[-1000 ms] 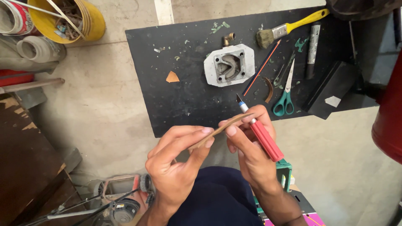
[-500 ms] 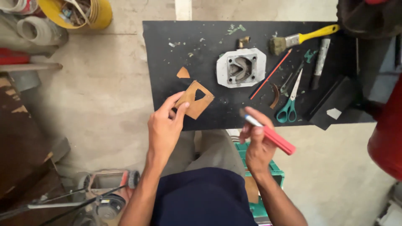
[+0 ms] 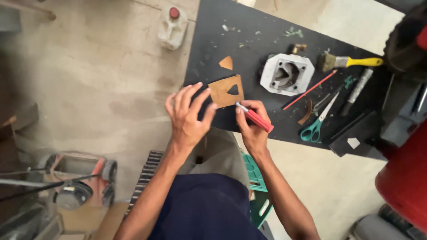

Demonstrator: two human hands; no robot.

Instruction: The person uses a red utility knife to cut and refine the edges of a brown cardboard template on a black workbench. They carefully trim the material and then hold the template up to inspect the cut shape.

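Observation:
A brown cardboard-like sheet (image 3: 223, 93) with a triangular hole lies on the black mat (image 3: 249, 40). My left hand (image 3: 187, 115) rests on the sheet's near left edge with the fingers spread. My right hand (image 3: 251, 126) grips a red-handled cutter (image 3: 257, 119), its tip touching the sheet's lower right corner. A small brown triangle offcut (image 3: 226, 63) lies on the mat just beyond the sheet.
On the mat sit a grey metal engine part (image 3: 287, 74), a yellow-handled brush (image 3: 349, 62), green-handled scissors (image 3: 315, 125), a thin red rod (image 3: 308, 90) and a grey marker (image 3: 356, 90). A white jug (image 3: 171, 26) stands on the concrete floor. A red cylinder (image 3: 404, 178) is at right.
The sheet went from being held up between both hands to lying flat on the mat. My left hand now presses it and the cutter tip has come down to its corner.

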